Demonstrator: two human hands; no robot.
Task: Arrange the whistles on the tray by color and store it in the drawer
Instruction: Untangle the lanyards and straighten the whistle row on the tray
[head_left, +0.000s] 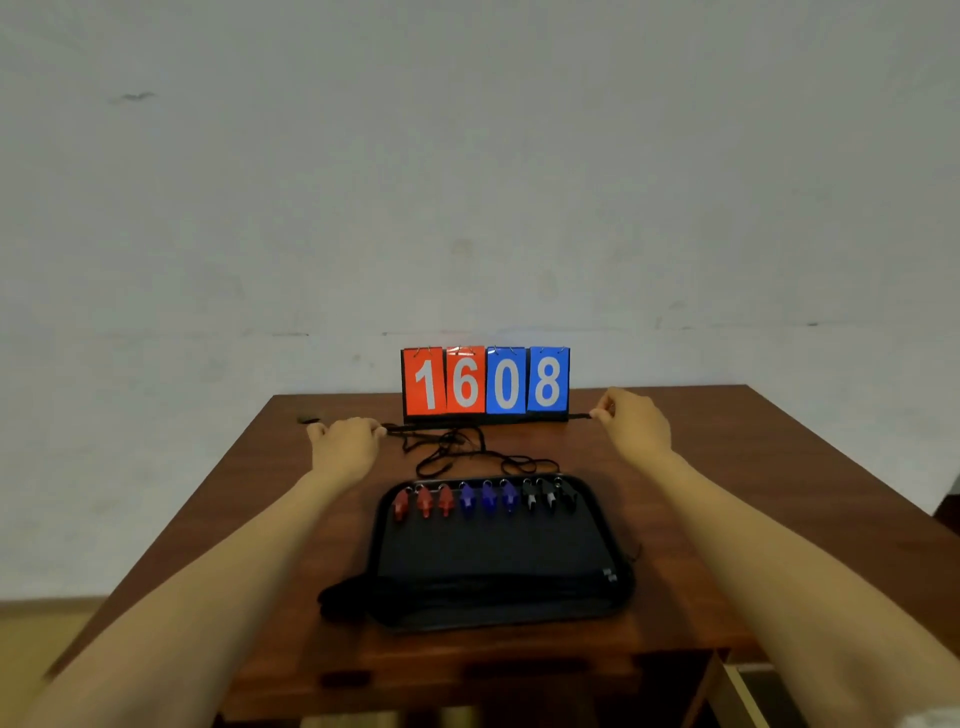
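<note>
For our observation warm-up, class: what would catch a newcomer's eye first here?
The flip scoreboard reading 1608, red and blue, stands at the table's far edge. Nearer, a black tray carries a row of whistles: three red, three blue, three black. The left grip and right grip pinch a black cord stretched before the scoreboard.

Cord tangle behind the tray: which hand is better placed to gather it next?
Probably left. The left hand sits beside the cord tangle, which lies mostly behind the red end of the tray. The right hand is farther off, past the blue side of the scoreboard, pinching a taut cord.
</note>
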